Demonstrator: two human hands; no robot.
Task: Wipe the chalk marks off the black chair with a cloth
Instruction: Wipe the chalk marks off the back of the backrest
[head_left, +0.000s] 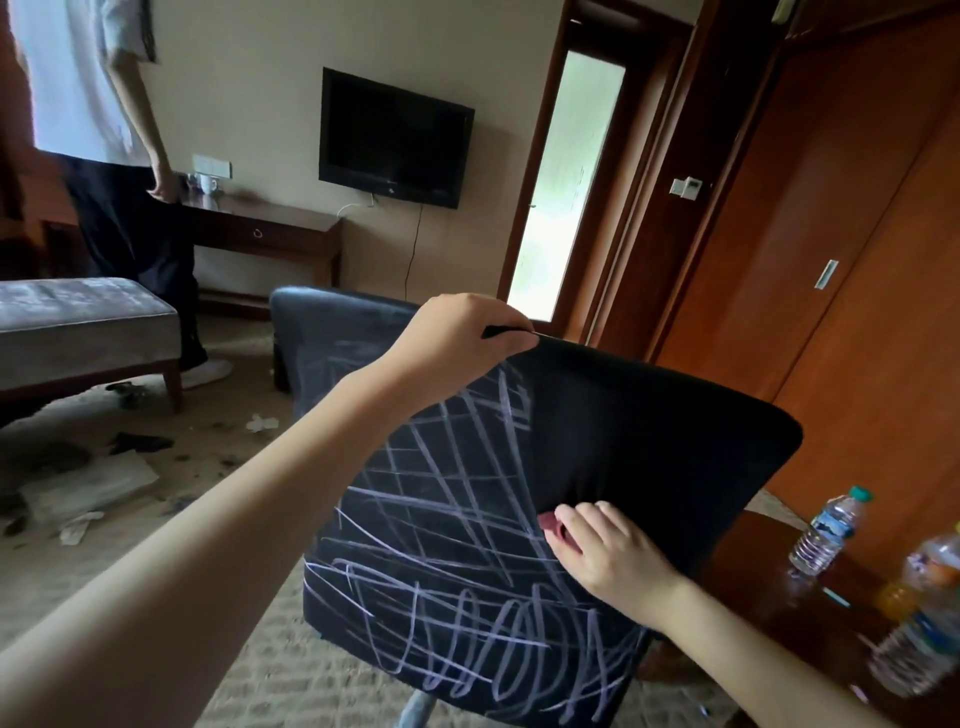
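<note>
Chalk marks spread left of and below the right hand, whose fingers clutch a pink cloth against the chair back; the left hand grips its top edge.

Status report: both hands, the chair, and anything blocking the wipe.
Left hand grips black chair top edge. Right hand holds pink cloth against its back. Chalk marks cover about half the back. Nothing blocking.

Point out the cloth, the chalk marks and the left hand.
cloth (551, 526): head view, its exposed pink edge.
chalk marks (452, 561): head view, crossed lines mid-scribble.
left hand (460, 332): head view, back of the hand, gripping the chair (649, 441) top.
</note>
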